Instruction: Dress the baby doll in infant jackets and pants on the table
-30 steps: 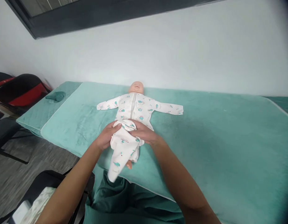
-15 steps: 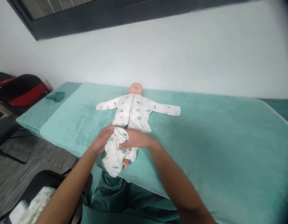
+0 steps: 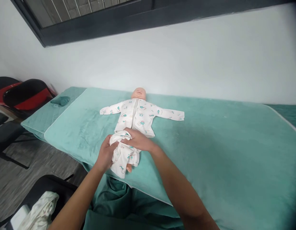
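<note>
While hands [image 3: 106, 154] [image 3: 139, 140] bunch garment [image 3: 120, 157], doll [image 3: 138, 93] in jacket [image 3: 145, 116]

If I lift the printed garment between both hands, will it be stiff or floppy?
Probably floppy: the printed garment is bunched in soft folds between the left hand and right hand. It is likely light, since it looks like thin cloth. It may not lift freely: the doll's foot shows by its lower edge, so it might catch there.

We see soft, diffuse light across the white wall [image 3: 186, 64] and mint-green plush bed cover [image 3: 222, 150], which darkens rightward. Blurred black shading rims our right edge; the bunched white, green-printed cloth [image 3: 118, 160] looks soft.
</note>
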Demonstrator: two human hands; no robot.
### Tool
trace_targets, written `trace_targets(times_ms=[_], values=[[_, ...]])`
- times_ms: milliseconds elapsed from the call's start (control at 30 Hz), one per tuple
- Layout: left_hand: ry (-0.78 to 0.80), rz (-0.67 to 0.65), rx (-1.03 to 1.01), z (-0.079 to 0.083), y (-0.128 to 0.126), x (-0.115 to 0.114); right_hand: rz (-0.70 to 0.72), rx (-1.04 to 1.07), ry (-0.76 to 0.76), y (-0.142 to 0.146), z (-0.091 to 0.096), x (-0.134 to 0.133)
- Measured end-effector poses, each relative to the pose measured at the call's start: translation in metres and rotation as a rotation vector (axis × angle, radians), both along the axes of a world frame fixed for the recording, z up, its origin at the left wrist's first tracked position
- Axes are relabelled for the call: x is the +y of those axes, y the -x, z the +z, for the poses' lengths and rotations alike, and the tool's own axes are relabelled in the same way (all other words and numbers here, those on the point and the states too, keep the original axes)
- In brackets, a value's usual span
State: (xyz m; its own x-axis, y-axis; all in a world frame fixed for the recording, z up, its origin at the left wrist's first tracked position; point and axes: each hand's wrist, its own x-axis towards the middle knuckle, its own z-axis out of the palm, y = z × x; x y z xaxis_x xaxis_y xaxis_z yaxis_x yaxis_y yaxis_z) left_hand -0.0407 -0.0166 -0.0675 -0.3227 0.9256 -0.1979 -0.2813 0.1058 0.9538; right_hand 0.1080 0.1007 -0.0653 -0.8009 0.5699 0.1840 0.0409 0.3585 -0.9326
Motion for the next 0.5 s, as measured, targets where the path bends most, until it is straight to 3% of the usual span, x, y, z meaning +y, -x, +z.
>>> trace_targets(times_ms=[267, 500], values=[[0.158, 0.243, -0.224, -0.002, -0.024, -0.058, -0.074, -0.316, -0.348, 0.016, -0.006, -0.016], [0.238, 0.359, -0.204, -0.015, -0.036, -0.088, -0.103, -0.464, -0.578, 0.019, -0.009, -0.025]])
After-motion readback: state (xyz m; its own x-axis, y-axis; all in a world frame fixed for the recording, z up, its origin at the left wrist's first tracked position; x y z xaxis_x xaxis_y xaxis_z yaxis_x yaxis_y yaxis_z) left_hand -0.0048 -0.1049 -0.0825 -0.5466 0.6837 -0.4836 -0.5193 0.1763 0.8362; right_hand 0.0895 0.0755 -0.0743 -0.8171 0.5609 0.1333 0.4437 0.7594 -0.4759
